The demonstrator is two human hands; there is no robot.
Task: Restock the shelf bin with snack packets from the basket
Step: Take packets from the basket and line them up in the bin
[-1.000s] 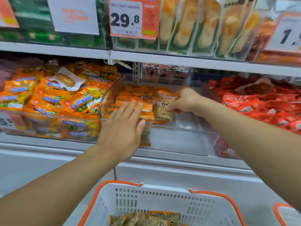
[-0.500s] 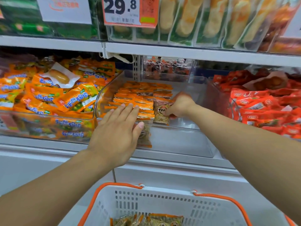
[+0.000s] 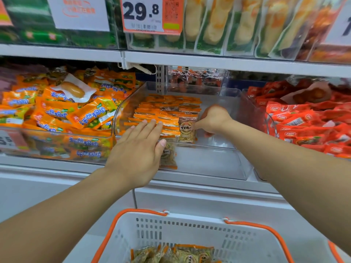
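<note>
A clear shelf bin (image 3: 218,162) holds rows of orange-edged snack packets (image 3: 161,111) stacked in its left half. My right hand (image 3: 213,120) pinches one upright packet (image 3: 187,130) with a round brown label at the right end of the front row. My left hand (image 3: 138,149), fingers straight, lies flat over the front of the bin, across the front row, with its thumb by another packet (image 3: 168,155) seen through the front wall. A white basket (image 3: 247,242) with orange handles sits below, with more packets (image 3: 176,254) in it.
The bin to the left is full of orange and green packets (image 3: 62,112). Red packets (image 3: 303,122) fill the bin on the right. A 29.8 price tag (image 3: 152,14) hangs on the upper shelf, under long yellow packs (image 3: 237,21). The right half of the clear bin's floor is bare.
My right hand has lowered its packet from above the row down to the bin floor beside the stack. My left hand has stayed flat over the front row.
</note>
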